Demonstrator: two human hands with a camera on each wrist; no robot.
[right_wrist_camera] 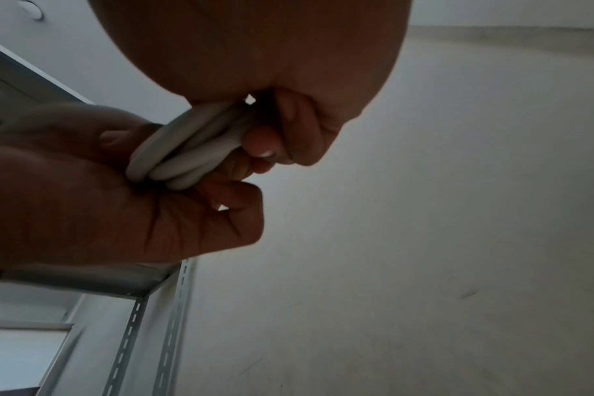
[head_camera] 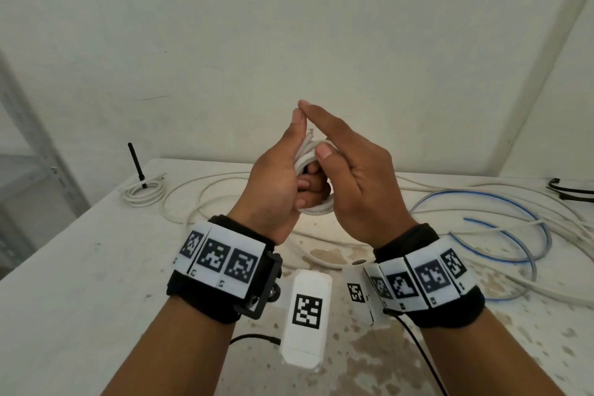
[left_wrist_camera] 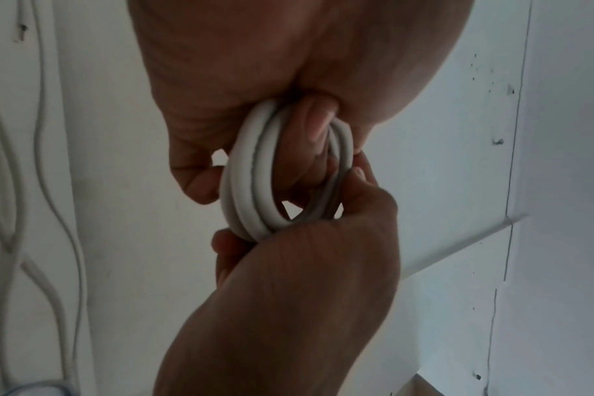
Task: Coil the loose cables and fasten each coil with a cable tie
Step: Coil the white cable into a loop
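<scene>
Both hands are raised above the table with a small white cable coil (head_camera: 308,155) between them. My left hand (head_camera: 279,177) grips the coil, its fingers curled through the loop (left_wrist_camera: 251,174). My right hand (head_camera: 350,177) holds the other side, with its thumb on the strands and its index finger straight, meeting the left index tip. In the right wrist view, the right hand's other fingers (right_wrist_camera: 289,134) curl against the coil (right_wrist_camera: 180,150). No tie shows on this coil. A finished white coil (head_camera: 143,194) with a black cable tie (head_camera: 136,164) standing up lies at the back left.
Loose white cables (head_camera: 199,199) sprawl across the stained white table (head_camera: 80,283). A blue-striped cable (head_camera: 501,228) loops at the right. Spare black cable ties (head_camera: 569,191) lie at the far right edge. A grey metal shelf (head_camera: 32,138) stands left of the table.
</scene>
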